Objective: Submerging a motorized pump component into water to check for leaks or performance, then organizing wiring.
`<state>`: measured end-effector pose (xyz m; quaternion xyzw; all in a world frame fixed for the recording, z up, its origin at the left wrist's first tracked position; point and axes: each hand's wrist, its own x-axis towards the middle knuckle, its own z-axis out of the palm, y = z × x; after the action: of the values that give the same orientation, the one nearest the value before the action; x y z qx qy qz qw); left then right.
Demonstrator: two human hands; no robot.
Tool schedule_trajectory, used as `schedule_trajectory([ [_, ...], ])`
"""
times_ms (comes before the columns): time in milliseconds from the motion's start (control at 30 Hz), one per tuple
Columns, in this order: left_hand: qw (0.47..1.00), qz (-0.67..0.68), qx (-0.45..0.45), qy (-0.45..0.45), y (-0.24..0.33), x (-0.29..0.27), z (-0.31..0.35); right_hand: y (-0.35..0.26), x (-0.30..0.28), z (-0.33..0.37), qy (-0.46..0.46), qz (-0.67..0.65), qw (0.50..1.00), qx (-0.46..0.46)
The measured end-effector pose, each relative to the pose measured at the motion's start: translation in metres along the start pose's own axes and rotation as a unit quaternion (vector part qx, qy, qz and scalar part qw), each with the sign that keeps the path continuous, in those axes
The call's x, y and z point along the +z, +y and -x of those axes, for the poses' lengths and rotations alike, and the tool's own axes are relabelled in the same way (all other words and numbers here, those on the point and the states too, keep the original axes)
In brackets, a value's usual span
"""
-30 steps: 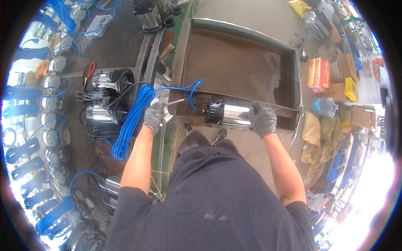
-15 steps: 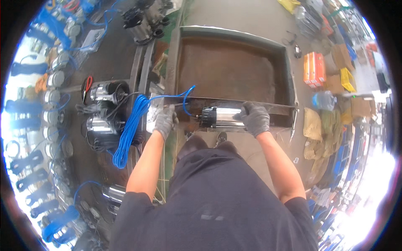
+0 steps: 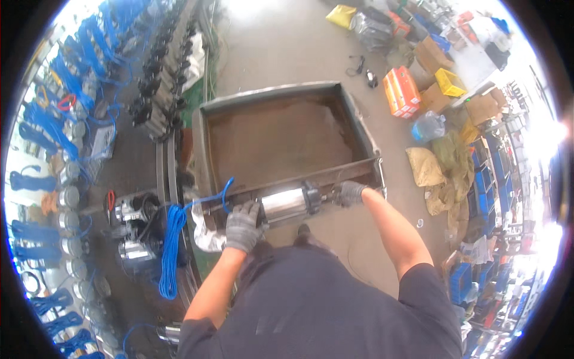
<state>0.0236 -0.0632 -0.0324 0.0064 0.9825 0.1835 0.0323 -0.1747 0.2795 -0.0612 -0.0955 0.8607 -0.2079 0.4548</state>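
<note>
A silver cylindrical pump or motor (image 3: 283,204) with a dark ribbed end lies sideways along the near edge of a brown-bottomed metal tub (image 3: 269,90). Gloved in grey, my left hand (image 3: 243,227) has its fingers wrapped over the cylinder's left end. My right hand (image 3: 350,194), also gloved, is curled beside a thin metal part that sticks out past the dark right end; what its fingers hold is hidden. A bundle of blue cable (image 3: 172,254) hangs left of my left hand, and its free end curves up near the tub's left side.
More silver pumps (image 3: 134,250) stand on the dark bench at the left. A crumpled white cloth or bag (image 3: 206,236) is by my left wrist. On the right are an orange-and-white carton (image 3: 400,93), a clear blue jug (image 3: 428,127) and tan sacks (image 3: 426,167).
My left hand has moved onto the cylinder's left end. My right hand has come off the silver body to the right end, where the dark part now shows. The view has shifted.
</note>
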Motion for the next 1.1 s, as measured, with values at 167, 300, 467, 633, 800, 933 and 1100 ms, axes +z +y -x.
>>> schedule_trajectory([
  [167,0.999,-0.033,-0.003,0.003,-0.004,0.01,0.002,-0.005,0.011,0.002,-0.088,-0.193,0.976,0.051],
  [300,0.999,-0.05,0.001,0.008,0.0,0.006,-0.001,0.018,0.027,-0.018,-0.066,-0.331,0.94,0.037],
  [467,0.998,-0.048,-0.009,-0.041,-0.001,-0.001,-0.002,0.004,0.028,0.006,-0.078,-0.358,0.928,-0.074],
  [633,0.998,-0.049,-0.006,-0.033,0.002,-0.002,-0.002,-0.005,0.012,0.008,-0.104,-0.107,0.988,-0.046],
  [800,0.998,-0.048,-0.009,-0.027,0.007,-0.002,-0.003,0.025,0.035,-0.044,0.042,0.206,0.965,-0.156],
  [933,0.998,-0.051,-0.021,-0.028,0.003,-0.001,0.001,0.005,0.019,0.012,-0.093,-0.251,0.961,-0.077],
  [1100,0.996,-0.069,-0.025,-0.047,0.005,0.0,-0.002,0.011,0.017,0.013,-0.166,-0.541,0.823,-0.049],
])
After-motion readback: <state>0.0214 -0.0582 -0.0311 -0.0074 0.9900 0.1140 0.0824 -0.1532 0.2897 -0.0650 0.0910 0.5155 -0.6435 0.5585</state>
